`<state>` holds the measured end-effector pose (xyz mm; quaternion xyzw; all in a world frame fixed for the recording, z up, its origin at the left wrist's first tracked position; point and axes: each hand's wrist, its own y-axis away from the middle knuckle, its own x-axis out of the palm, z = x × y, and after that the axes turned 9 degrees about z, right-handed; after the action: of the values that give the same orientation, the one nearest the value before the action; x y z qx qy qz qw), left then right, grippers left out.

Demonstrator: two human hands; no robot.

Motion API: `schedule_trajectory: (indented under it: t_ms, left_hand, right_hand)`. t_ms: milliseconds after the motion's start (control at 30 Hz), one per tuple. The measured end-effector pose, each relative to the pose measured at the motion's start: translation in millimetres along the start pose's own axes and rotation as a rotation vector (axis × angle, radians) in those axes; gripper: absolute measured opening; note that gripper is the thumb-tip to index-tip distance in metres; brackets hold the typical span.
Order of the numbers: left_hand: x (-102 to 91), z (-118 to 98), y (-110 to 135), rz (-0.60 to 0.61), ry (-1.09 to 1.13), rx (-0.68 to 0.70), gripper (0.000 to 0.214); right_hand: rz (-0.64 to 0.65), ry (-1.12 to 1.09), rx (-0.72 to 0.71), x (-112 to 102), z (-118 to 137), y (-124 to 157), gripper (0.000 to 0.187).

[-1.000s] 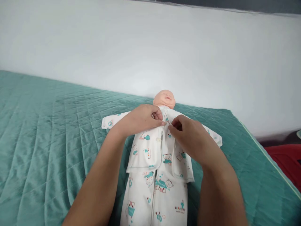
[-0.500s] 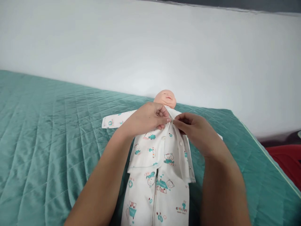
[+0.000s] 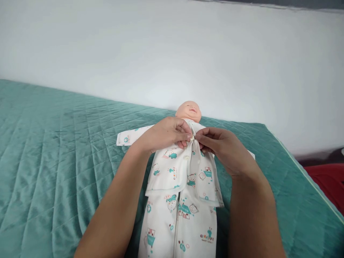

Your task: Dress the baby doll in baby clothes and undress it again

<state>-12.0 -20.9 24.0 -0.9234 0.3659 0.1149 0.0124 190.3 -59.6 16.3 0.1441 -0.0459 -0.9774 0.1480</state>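
The left hand point(image 3: 172, 132) and the right hand point(image 3: 219, 145) meet almost fingertip to fingertip, each with thumb and forefinger pinched on the front edges of a small white jacket point(image 3: 165, 177). Between the two pinches sits a small pale button point(image 3: 192, 138), partly covered by the fingers, so whether it is through its hole cannot be told. The cloth looks soft, thin and matt, gathered into narrow folds just under the fingertips; lower down, nearer the forearms, the two front panels fall apart in a slim upturned V with rounded corners and a stitched hem. A second button point(image 3: 186, 157), round and flat, shows on the edge just below the left hand.

The jacket is on a doll, whose smooth, rounded head point(image 3: 189, 111), with a dull plastic or rubbery sheen, lies just beyond the hands. One straight sleeve point(image 3: 135, 135) reaches out past the left wrist; only the cuff of the other point(image 3: 251, 154) peeks out beyond the right wrist. Between the forearms lie matching white trousers point(image 3: 158, 227), printed with teal, red and brown cartoon animals and split by a long central seam line.

Beneath everything, a teal quilted cover point(image 3: 64, 168) spreads to either side of the hands, velvety and stitched in diamonds, rippling beside the left forearm. Beyond the hands rises a smooth pale wall point(image 3: 129, 53); a red object point(image 3: 326, 181) stands well to the right of the right hand.
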Motion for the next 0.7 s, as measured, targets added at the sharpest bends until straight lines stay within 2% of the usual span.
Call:
schedule_trajectory:
  t_ms: [200,700]
  left_hand:
    - [0.8,-0.4,-0.7,-0.043,-0.002,-0.019,0.001]
    - [1.4,-7.3,3.5,-0.067,-0.138,-0.041,0.015]
  right_hand:
    - [0.025,-0.031,-0.023,-0.6,-0.4,-0.8,0.017]
    - [-0.050,-0.006,-0.074,8.3,3.9,0.0,0.011]
